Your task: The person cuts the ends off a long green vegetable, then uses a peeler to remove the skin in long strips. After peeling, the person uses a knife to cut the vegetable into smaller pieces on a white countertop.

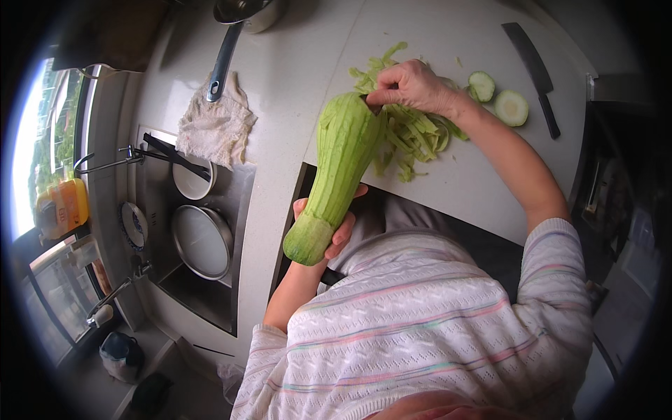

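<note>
A large pale green squash [344,157], its skin mostly pared away in long strips, is held at a tilt over the counter edge. My left hand [344,233] wraps around its lower part from beneath, near the end with a band of unpeeled skin. At the upper end, my right hand [412,86] pinches a small dark metal tool [375,107] against the squash; most of the tool is hidden by the fingers. Green peelings [420,139] lie heaped on the counter beneath the right wrist. Beside the right forearm rest two cut squash end pieces, one [481,85] slightly behind the other [511,108].
A dark-bladed kitchen knife [530,60] lies at the right of the white counter [310,58]. To the left, a saucepan handle [224,63] extends over a crumpled cloth [218,123]. The sink [184,299] holds a metal basin [202,241] and a white bowl [191,181].
</note>
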A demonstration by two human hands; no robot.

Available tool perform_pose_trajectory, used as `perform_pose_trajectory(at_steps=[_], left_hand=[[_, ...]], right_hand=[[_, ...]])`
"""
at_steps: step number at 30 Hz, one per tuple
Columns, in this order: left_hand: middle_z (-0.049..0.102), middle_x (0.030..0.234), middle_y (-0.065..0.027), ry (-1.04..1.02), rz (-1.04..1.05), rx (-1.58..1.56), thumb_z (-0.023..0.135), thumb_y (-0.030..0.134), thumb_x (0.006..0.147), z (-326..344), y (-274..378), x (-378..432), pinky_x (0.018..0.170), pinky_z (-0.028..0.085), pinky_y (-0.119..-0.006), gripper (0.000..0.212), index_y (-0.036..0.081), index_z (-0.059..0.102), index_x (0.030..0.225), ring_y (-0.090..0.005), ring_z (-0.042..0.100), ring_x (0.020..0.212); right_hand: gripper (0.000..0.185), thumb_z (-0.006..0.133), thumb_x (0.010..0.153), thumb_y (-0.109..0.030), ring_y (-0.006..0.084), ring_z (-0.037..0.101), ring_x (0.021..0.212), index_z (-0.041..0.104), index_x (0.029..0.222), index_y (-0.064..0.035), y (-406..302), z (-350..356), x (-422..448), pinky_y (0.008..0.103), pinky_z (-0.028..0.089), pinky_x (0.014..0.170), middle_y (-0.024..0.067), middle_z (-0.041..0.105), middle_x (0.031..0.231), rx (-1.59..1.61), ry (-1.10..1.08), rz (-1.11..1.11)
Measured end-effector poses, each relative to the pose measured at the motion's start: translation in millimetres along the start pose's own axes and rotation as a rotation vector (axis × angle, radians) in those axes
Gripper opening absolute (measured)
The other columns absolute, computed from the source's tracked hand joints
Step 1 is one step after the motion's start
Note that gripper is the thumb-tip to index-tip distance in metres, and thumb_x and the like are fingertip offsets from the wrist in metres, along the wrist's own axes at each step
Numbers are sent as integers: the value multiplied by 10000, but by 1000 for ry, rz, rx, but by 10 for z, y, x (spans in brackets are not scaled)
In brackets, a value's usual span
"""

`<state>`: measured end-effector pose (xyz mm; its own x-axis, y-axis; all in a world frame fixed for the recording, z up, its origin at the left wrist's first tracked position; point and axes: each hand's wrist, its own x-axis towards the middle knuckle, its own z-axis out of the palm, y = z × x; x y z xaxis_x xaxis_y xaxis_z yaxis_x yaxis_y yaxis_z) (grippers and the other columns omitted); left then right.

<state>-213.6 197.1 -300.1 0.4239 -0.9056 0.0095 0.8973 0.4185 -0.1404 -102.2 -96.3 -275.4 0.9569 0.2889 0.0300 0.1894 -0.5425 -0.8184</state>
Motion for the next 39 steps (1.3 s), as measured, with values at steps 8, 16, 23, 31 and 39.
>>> perform_pose_trajectory(at_steps=[8,16,23,31,39], left_hand=[[589,736,-229,-11,29,-25,536,497,818,3,-26,11,388,472,-287,947,-74,107,1440,-252,575,435],[571,718,-243,7,-1,-7,533,498,808,4,-10,7,380,477,-303,939,-67,129,1439,-277,549,426],[523,635,-249,335,-26,231,527,505,741,221,6,29,300,457,-367,937,-102,233,1391,-293,500,381],[537,639,-272,390,-36,231,533,481,719,252,10,30,315,477,-369,916,-99,266,1376,-306,536,399],[576,803,-273,436,-77,347,641,381,711,115,81,-110,427,541,-426,757,-75,407,1268,-338,617,559]], right_hand=[[494,718,759,-489,144,452,460,554,562,-66,-31,20,-85,308,390,500,15,482,477,-120,21,-14],[469,724,752,-467,165,495,482,570,572,-62,-114,-143,-69,312,395,522,33,501,493,-136,36,87],[555,672,740,-564,232,521,501,576,551,-51,-740,-128,249,365,413,519,79,496,489,-433,-353,-57],[540,724,750,-491,140,387,424,497,496,-71,-218,-442,172,315,329,468,0,387,441,-180,-230,169],[470,662,820,-470,178,419,476,568,599,-66,116,-656,-54,325,355,495,22,458,499,-439,74,258]])
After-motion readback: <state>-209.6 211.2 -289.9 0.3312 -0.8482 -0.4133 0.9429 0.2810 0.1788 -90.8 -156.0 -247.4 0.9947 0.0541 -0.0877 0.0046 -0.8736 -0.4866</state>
